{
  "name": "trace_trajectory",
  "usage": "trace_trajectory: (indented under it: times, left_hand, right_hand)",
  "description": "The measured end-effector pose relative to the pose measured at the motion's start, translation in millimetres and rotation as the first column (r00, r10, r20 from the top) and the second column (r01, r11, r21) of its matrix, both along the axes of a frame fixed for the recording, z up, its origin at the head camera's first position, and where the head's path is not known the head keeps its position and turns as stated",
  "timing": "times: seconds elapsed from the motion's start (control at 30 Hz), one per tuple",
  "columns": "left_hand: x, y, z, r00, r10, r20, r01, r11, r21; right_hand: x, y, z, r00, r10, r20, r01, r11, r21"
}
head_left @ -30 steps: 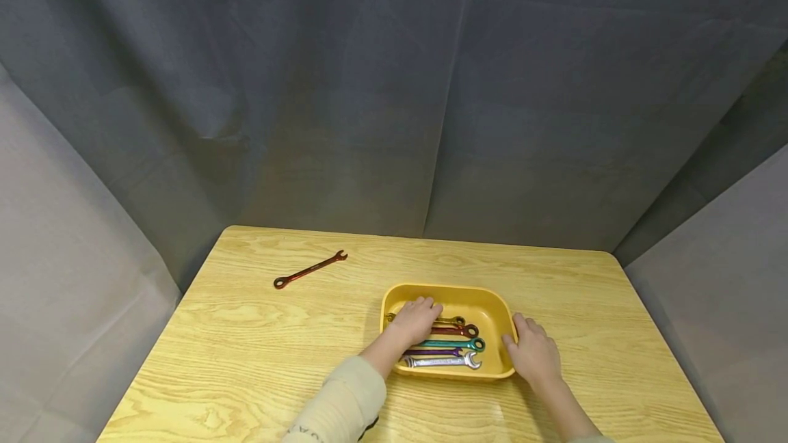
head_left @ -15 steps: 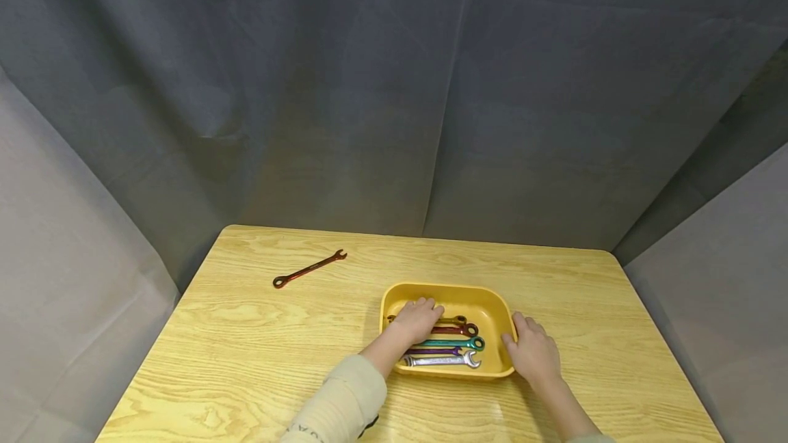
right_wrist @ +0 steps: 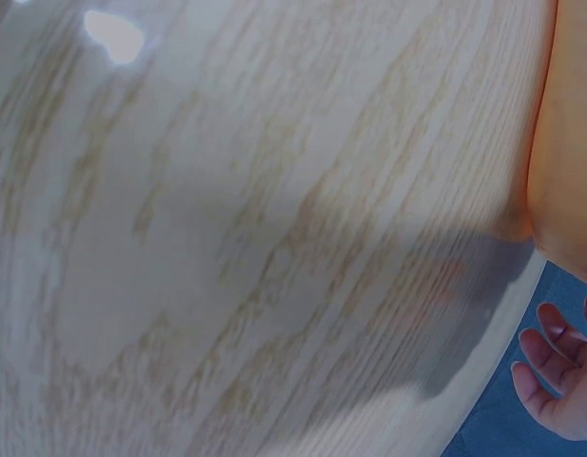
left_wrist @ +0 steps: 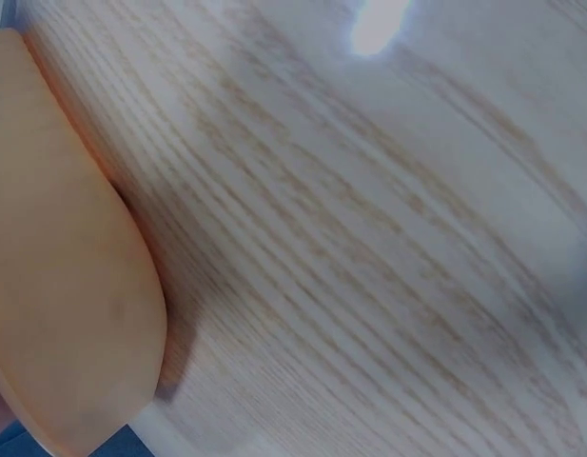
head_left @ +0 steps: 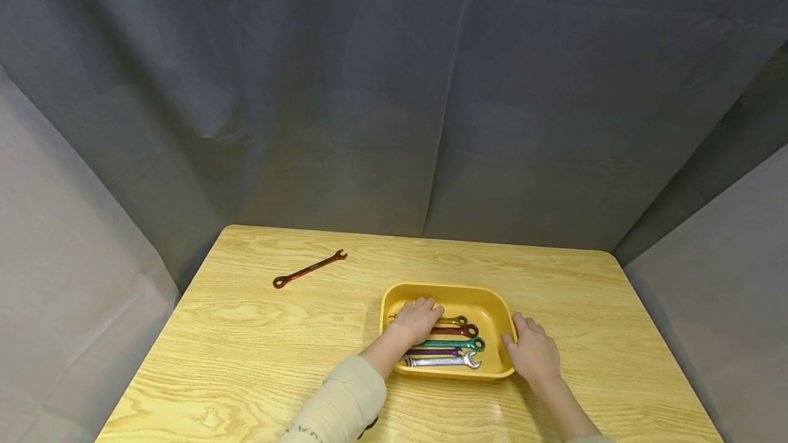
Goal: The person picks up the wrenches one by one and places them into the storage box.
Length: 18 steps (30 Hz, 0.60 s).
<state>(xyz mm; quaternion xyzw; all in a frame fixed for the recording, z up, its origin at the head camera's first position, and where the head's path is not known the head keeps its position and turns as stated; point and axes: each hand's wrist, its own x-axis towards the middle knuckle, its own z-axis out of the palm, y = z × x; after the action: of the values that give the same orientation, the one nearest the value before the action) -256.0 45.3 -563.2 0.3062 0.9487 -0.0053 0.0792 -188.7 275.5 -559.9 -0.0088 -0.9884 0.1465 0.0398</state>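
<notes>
A yellow bin (head_left: 498, 306) holds a row of wrenches. From back to front they are a gold ratcheting wrench (head_left: 458, 320), a red wrench (head_left: 464, 330), a teal wrench (head_left: 455, 344), a purple wrench (head_left: 437, 352) and a silver open-end wrench (head_left: 440, 361). My left hand (head_left: 415, 321) lies over the left part of the gold wrench; its fingertips' undersides are hidden. At the bin's right end my right hand (head_left: 534, 353) grips the rim, thumb inside and fingers outside. Some fingers (right_wrist: 550, 371) show beyond the bin in the right wrist view.
Another red combination wrench (head_left: 310, 270) lies by itself on the wood-grain table (head_left: 258, 347), back left of the bin. Dark grey curtains (head_left: 345, 122) hang behind the table, with lighter fabric (head_left: 68, 279) at the sides.
The gold wrench has shifted very slightly to the right beneath my left hand. My right hand, the bin and the other wrenches stay in place.
</notes>
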Motion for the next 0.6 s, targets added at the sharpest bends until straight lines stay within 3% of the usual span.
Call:
trace_trajectory:
  times: [0.3, 0.6]
  left_hand:
    - [-0.9, -1.4, 0.3, 0.999, -0.020, -0.032, 0.021, 1.000, 0.003]
    - [-1.6, -8.0, 7.1, 0.981, -0.132, -0.143, 0.137, 0.990, 0.025]
  right_hand:
    - [-0.2, 0.5, -0.5, 1.000, -0.001, 0.006, 0.001, 1.000, -0.007]
    - [-0.9, 0.9, -2.2, 1.000, 0.004, -0.003, -0.004, 1.000, -0.007]
